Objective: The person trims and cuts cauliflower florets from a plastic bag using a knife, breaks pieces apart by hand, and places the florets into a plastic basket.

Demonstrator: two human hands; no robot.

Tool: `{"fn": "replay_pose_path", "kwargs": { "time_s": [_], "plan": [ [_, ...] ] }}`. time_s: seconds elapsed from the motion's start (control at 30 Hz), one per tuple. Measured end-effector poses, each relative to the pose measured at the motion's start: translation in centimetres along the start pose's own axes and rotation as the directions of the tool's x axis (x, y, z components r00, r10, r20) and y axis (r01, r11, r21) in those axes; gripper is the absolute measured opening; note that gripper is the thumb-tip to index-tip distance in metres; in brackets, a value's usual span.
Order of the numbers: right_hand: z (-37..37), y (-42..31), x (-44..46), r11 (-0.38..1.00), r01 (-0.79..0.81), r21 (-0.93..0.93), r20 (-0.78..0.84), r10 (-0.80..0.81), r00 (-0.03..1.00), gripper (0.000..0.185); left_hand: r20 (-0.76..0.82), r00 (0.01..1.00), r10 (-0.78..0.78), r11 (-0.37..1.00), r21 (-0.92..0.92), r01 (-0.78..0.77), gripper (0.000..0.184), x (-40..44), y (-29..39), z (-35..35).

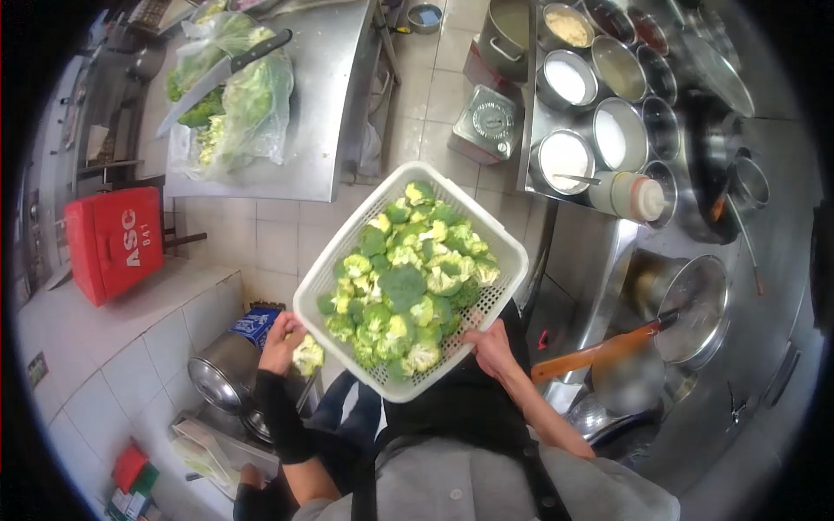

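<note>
Basket between left hand and right hand, broccoli inside
Ahead left, a knife lies on a plastic bag on a table; right, bowls on another table.

Left hand curled, left forearm black-sleeved; right hand clasped, thumb uppermost, right forearm bare.

A red box with white lettering "ASC" stands at the left of the frame. Toward lower left, a blue box with white print is near a round silver metal pot. At upper centre, a square silver tin with an embossed lid stands on pale floor tiles. At upper right, three round steel containers hold white contents, with a pale plastic squeeze bottle just below them. A brown wooden handle slants across the lower right.
</note>
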State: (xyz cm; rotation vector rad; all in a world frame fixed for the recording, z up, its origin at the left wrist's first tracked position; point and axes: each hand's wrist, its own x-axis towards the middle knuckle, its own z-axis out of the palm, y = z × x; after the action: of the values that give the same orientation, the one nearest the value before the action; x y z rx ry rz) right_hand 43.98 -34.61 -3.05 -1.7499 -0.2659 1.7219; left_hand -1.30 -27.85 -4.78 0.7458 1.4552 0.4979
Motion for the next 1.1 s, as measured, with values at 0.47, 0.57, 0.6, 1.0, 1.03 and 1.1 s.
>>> {"fn": "replay_pose_path", "kwargs": {
  "time_s": [0.47,0.57,0.6,1.0,1.03,1.1],
  "plan": [
    [11.7,-18.1,1.1,0.962,-0.007,0.273,0.017,0.003,1.0,0.041,-0.089,0.989,0.116,0.961,-0.241,-0.134,0.029,3.3,22.8,-6.3],
    [10.8,-22.3,0.4,0.922,0.171,0.347,-0.065,-0.159,0.985,0.038,-0.061,0.971,0.232,0.949,-0.204,-0.24,0.033,7.4,26.7,-3.5],
    [8.6,-22.4,1.1,0.921,0.208,0.328,-0.073,-0.195,0.978,0.043,-0.081,0.962,0.262,0.947,-0.17,-0.273,0.032,8.7,28.8,-2.2],
    [5.1,-31.5,0.8,0.554,0.768,0.322,-0.583,-0.524,0.621,0.035,0.525,0.667,0.529,0.847,-0.274,-0.456,0.025,30.6,46.1,14.9],
    [4.6,-31.2,1.5,0.561,0.773,0.298,-0.569,-0.546,0.615,0.035,0.576,0.661,0.481,0.877,-0.315,-0.364,0.024,31.1,46.6,15.1],
    [1.9,-30.1,3.7,0.571,0.765,0.298,-0.551,-0.551,0.626,0.035,0.551,0.696,0.46,0.887,-0.256,-0.383,0.024,31.6,48.7,17.3]
  ]
}}
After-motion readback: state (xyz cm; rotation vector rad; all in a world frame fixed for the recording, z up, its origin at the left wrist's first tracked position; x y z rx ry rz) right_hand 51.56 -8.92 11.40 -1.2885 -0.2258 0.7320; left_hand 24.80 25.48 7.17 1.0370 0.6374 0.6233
